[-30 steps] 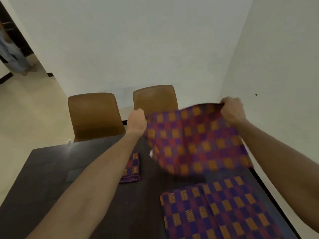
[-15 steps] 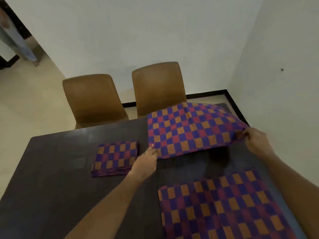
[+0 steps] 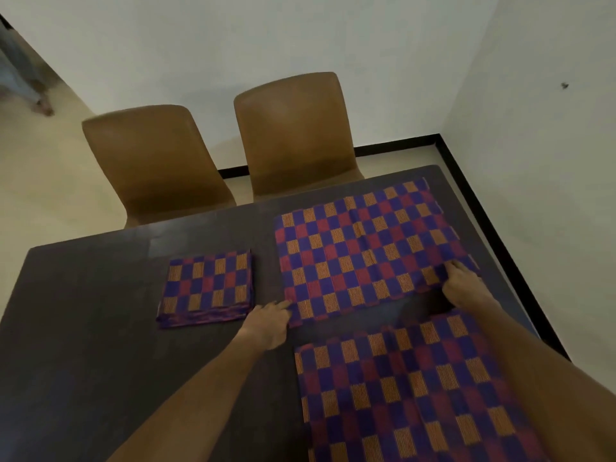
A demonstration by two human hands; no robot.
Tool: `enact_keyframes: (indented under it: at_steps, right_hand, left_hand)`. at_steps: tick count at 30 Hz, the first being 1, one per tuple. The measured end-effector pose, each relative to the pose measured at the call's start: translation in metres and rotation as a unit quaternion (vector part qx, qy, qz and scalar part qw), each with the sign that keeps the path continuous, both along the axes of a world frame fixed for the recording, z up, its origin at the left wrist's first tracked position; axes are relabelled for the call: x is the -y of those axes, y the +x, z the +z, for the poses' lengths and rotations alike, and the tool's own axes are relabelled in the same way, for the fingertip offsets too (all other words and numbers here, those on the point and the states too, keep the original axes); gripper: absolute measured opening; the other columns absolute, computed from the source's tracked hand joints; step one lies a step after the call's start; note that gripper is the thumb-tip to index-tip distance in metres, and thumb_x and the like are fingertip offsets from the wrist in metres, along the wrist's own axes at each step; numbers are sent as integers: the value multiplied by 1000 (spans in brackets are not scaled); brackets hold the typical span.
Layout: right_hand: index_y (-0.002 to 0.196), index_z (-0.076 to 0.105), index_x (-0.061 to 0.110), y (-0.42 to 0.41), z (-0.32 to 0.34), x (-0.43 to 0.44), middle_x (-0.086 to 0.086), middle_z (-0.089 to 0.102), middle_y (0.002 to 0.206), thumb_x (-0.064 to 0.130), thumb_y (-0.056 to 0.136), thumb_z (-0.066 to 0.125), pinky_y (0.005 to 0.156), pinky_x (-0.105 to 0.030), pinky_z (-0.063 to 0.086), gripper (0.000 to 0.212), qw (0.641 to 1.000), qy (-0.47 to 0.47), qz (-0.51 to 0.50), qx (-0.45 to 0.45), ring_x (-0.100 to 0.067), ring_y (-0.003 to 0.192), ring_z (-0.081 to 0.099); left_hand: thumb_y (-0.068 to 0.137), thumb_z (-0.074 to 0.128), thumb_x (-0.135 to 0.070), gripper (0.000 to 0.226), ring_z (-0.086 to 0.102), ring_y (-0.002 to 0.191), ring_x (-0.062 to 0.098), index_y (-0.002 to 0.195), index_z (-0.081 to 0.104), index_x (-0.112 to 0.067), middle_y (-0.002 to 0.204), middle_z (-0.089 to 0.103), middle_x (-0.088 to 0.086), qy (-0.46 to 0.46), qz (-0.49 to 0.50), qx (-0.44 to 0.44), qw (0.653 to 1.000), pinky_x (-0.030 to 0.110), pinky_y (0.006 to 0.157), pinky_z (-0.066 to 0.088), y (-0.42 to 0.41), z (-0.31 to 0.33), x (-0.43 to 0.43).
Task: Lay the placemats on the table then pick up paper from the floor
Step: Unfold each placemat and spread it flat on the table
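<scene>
Two chairs [image 3: 290, 135]: 12 o'clock, behind dark table [image 3: 83, 328].
Far placemat [image 3: 363, 248]: flat; left hand [image 3: 266, 323] and right hand [image 3: 463, 281] pinch near corners.
Walls: white.

two checkered placemats [image 3: 363, 255] spread flat on dark table [image 3: 100, 328] (folded stack [image 3: 206, 288] left)

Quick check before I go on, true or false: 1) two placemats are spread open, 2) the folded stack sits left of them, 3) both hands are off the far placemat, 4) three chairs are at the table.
1) True: the far placemat and near placemat lie open.
2) True: the folded stack is left.
3) False: the left hand and right hand touch its near corners.
4) False: two chairs show, one beside the other.
</scene>
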State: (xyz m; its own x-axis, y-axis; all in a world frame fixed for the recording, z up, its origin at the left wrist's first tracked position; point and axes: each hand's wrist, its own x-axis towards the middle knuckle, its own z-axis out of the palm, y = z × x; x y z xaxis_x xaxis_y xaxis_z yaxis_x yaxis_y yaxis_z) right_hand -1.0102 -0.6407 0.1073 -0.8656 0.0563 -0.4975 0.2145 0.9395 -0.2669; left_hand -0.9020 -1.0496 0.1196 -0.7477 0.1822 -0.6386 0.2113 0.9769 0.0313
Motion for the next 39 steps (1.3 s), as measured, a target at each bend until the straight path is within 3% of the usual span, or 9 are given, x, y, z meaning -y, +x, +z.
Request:
enact_keyframes:
  at_steps: [5, 10, 14, 22, 26, 29, 33, 36, 39]
  right_hand:
    - [140, 37, 4, 8, -3, -1, -16, 35, 151, 10, 90, 43, 107, -57, 36, 50, 999, 31, 26, 10, -44, 131, 42]
    - [136, 45, 4, 28, 17, 32, -20, 46, 138, 10, 90, 45, 102, -54, 39, 46, 993, 72, 35, -86, -43, 128, 42]
    - [135, 49, 7, 35, 28, 94, -18, 49, 138, 18, 88, 43, 100, -53, 41, 49, 985, 59, 111, -121, -41, 125, 46]
    - [131, 53, 6, 44, 36, 270, -15, 43, 147, 7, 90, 44, 107, -49, 36, 42, 952, 12, 289, -98, -36, 134, 41]
    - [132, 54, 11, 44, 26, 341, -8, 46, 146, 9, 93, 42, 99, -50, 42, 41, 939, -35, 331, -86, -36, 129, 47]
    - [134, 51, 9, 30, 19, 382, -10, 49, 142, 16, 97, 43, 98, -49, 46, 39, 938, -88, 325, -81, -37, 125, 50]
    - [144, 41, 10, -5, 15, 415, -14, 46, 147, 28, 101, 43, 105, -53, 41, 47, 954, -106, 275, -47, -37, 131, 46]
    - [132, 50, 11, -27, 19, 428, -15, 57, 131, 30, 100, 49, 98, -48, 48, 38, 958, -70, 279, -19, -34, 119, 55]
    - [104, 62, 15, -34, 25, 435, -10, 66, 108, 23, 95, 57, 87, -44, 54, 13, 956, -44, 287, -33, -29, 101, 63]
  left_hand:
    - [97, 50, -20, 46, 27, 148, 28, 142, 47, -13, 161, 30, 4, -7, -1, 0, 1000, 49, 119, 26, 1, 1, -3]
    - [98, 48, -20, 46, 27, 148, 29, 142, 45, -10, 160, 29, 8, -6, 9, -19, 1000, 48, 119, 26, 6, 6, -4]
    - [95, 48, -18, 41, 43, 136, 30, 136, 49, -10, 150, 42, 11, 3, 34, -44, 998, 44, 111, 33, 18, 16, 7]
    - [94, 49, -21, 43, 49, 130, 32, 135, 53, -9, 145, 45, 13, -21, 124, -100, 987, 44, 107, 35, 35, 42, 90]
    - [93, 50, -20, 40, 50, 128, 32, 131, 55, -8, 141, 48, 13, -14, 175, -99, 979, 43, 106, 37, 53, 39, 140]
    - [93, 50, -20, 49, 41, 139, 31, 140, 48, -8, 152, 40, 13, -3, 205, -81, 975, 44, 112, 33, 66, 27, 170]
    - [96, 49, -20, 67, 17, 152, 30, 156, 21, -9, 166, 15, 12, 14, 220, -59, 974, 44, 123, 20, 74, 12, 193]
    - [99, 46, -21, 68, 10, 154, 30, 158, 14, -10, 167, 8, 12, 35, 225, -58, 972, 44, 125, 14, 74, 4, 198]
    - [101, 45, -22, 64, 12, 153, 30, 157, 18, -9, 166, 13, 13, 53, 229, -70, 969, 45, 125, 15, 71, 0, 201]
